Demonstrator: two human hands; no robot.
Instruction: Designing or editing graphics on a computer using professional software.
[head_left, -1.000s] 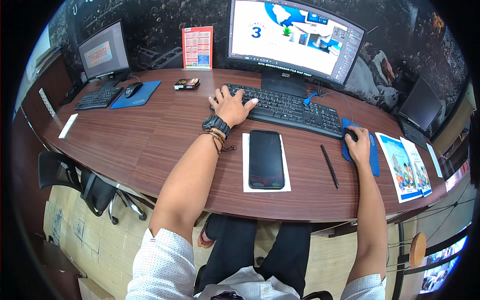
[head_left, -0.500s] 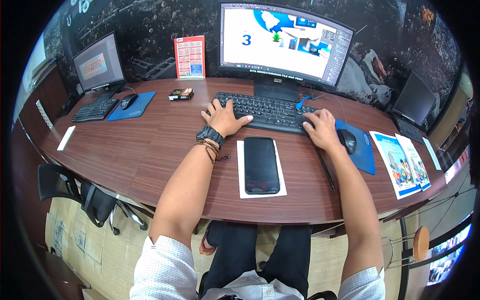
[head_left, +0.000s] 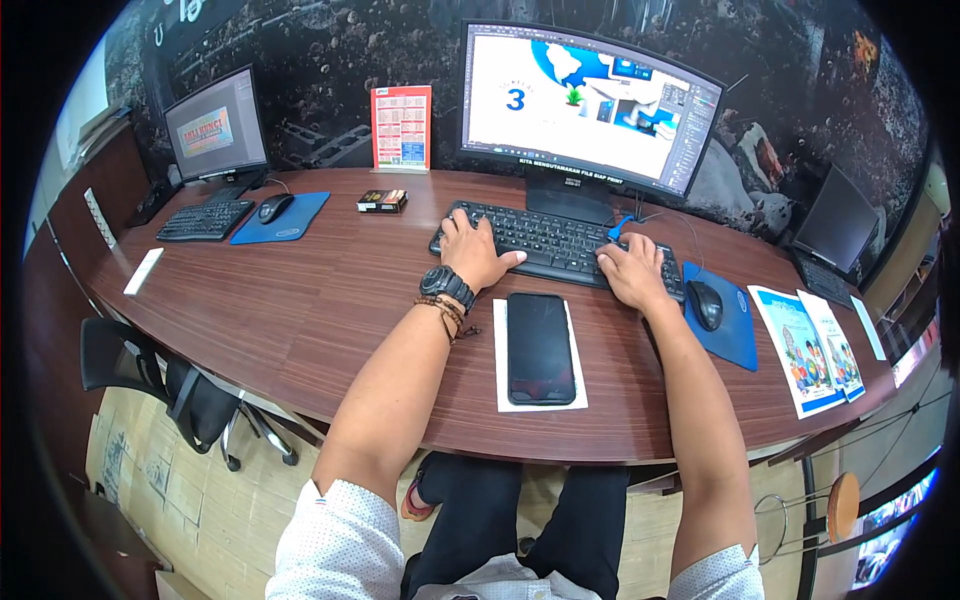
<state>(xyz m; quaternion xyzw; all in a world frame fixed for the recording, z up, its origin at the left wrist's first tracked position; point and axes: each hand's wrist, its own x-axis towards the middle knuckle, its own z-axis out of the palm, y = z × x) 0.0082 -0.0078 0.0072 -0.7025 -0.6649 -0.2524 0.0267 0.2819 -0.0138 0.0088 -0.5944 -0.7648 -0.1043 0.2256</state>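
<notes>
A black keyboard (head_left: pixel 555 243) lies before the large monitor (head_left: pixel 590 112), both hands on it. My left hand (head_left: pixel 474 252) rests over its left end, fingers spread and thumb stretched right. On the keyboard's right part, my right hand (head_left: pixel 634 272) lies with bent, parted fingers and holds nothing. The monitor shows an editing window with a blue and white design. Below the keyboard, between my forearms, a black phone (head_left: pixel 540 350) sits on a white sheet (head_left: pixel 503 365). Right of my right hand, a black mouse (head_left: pixel 706 305) stands on a blue mouse pad (head_left: pixel 735 340).
At the left are a second monitor (head_left: pixel 205 130), keyboard (head_left: pixel 205 220) and mouse (head_left: pixel 274 208). A small black box (head_left: pixel 383 201) lies near a red and white desk calendar (head_left: pixel 402 130). Printed leaflets (head_left: pixel 800 350) lie at the right. An office chair (head_left: pixel 150 370) stands below left.
The view has shifted, so the desk appears lower and farther right. My right hand has slid left along the keyboard, and its forearm covers the thin black pen seen before. Faint lettering appears on screen.
</notes>
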